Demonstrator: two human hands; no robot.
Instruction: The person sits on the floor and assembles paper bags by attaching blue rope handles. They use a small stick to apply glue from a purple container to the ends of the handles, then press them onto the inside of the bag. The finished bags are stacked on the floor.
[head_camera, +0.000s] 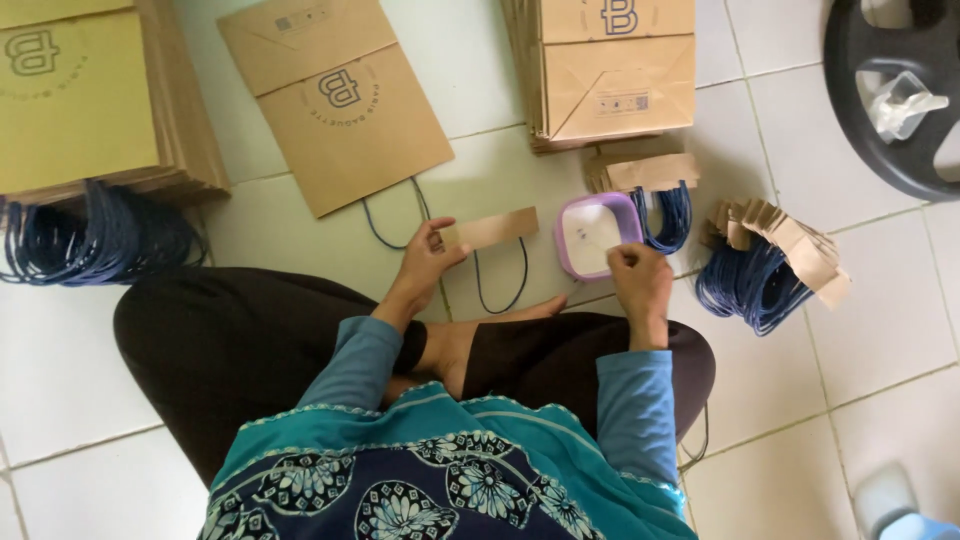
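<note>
My left hand (428, 262) holds a brown cardboard strip (492, 229) with a dark blue cord handle (503, 283) hanging from it in a loop. My right hand (638, 283) is closed, fingertips pinched at the near edge of a small purple-rimmed dish (567, 246) with white glue inside; whether it holds anything I cannot tell. A single flat brown paper bag (340, 100) lies on the white tiled floor beyond my left hand.
A stack of paper bags (80, 100) lies far left above loose blue cords (100, 240). Another bag stack (610, 70) sits at top centre. Cardboard strips with blue handles (770, 265) pile up right of the dish. A black wheel-like object (890, 90) is at top right.
</note>
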